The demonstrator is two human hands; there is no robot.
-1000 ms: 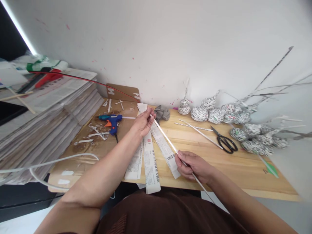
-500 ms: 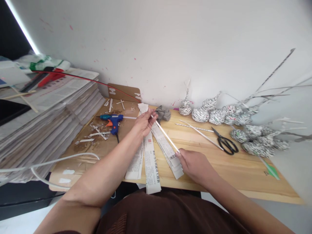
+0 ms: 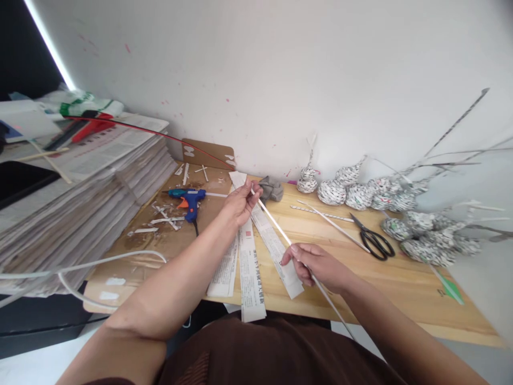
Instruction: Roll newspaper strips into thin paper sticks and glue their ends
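Left hand (image 3: 240, 206): fingers closed in a pinch on the far end of the thin white rod (image 3: 274, 223).
Right hand (image 3: 316, 264): thumb and fingers closed around the rod lower down, nearer the body.
Rod axis: ran diagonally, far-left to near-right; one stretch spanned the gap between hands, the rest extended past the right hand toward the body.
Nearer hand: neither; both were on it.
Strips: printed newspaper strips (image 3: 251, 278) lay fanned on the pale wooden tabletop (image 3: 401, 289), partly below the rod.
Scissors: black metal pair (image 3: 379, 245), right of the right hand, apart from it.
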